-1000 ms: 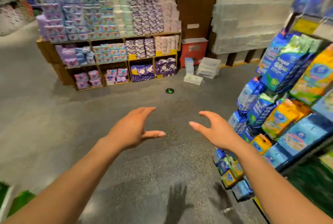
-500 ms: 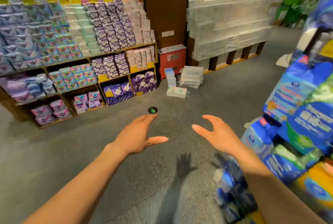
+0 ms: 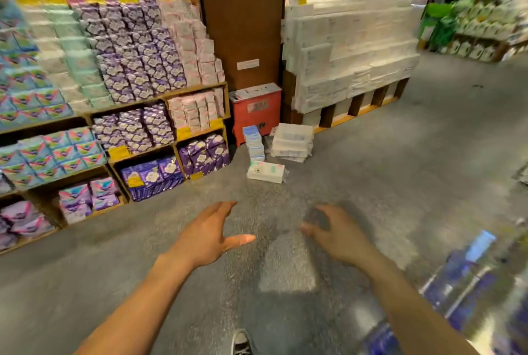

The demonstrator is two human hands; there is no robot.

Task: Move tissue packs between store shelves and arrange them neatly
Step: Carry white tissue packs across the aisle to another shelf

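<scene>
Head view puts the flat pack point(image 3: 265, 172) at frame centre, on the floor point(image 3: 400, 183), straight above the gap between both hands and well apart from them. Its long axis runs left to right across the frame, so it faces the hands broadside. Just above it in the frame stand a blue stack point(image 3: 253, 141) and a white stack point(image 3: 292, 141), side by side, below a red box point(image 3: 255, 109). The shelves point(image 3: 197, 87) fill the left of the frame.

The left hand point(image 3: 205, 236) looks slightly nearer the pack: palm down, fingers reaching forward, thumb out to the right, grip wide and empty. The right hand point(image 3: 340, 236) is blurred, fingers loosely bent downward, grip likewise wide with nothing in it. I judge the reach must go forward and down, one hand to each short end.
</scene>
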